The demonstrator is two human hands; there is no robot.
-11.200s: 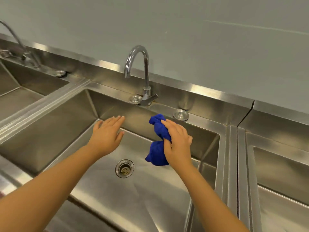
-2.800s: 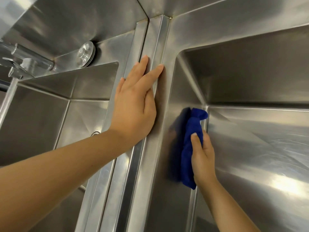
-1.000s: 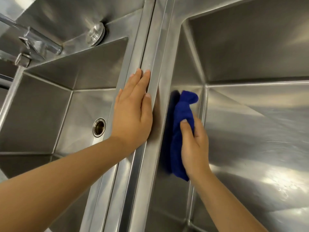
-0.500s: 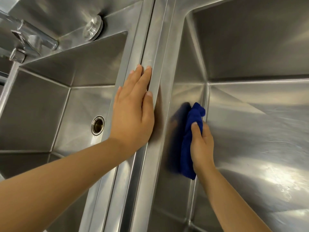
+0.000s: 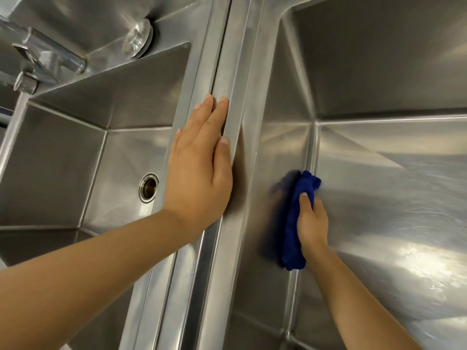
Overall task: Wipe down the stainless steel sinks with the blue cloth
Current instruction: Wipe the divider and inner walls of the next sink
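Note:
Two stainless steel sinks lie side by side, split by a raised steel divider [image 5: 228, 79]. My right hand [image 5: 312, 221] is down inside the right sink [image 5: 379, 160] and grips a bunched blue cloth [image 5: 293, 223], pressing it against the sink's left wall near the bottom edge. The cloth's top end is blurred. My left hand [image 5: 199, 168] lies flat with straight fingers on the divider, between the two basins. The left sink [image 5: 63, 152] has a round drain [image 5: 148, 186] in its floor.
A chrome tap base and lever [image 5: 48, 59] stand at the upper left behind the left sink. A round steel knob [image 5: 137, 39] sits on the back ledge. Steel walls close in both basins.
My right hand has slid the blue cloth down the right sink's left wall over the last second. My left hand stays flat on the divider.

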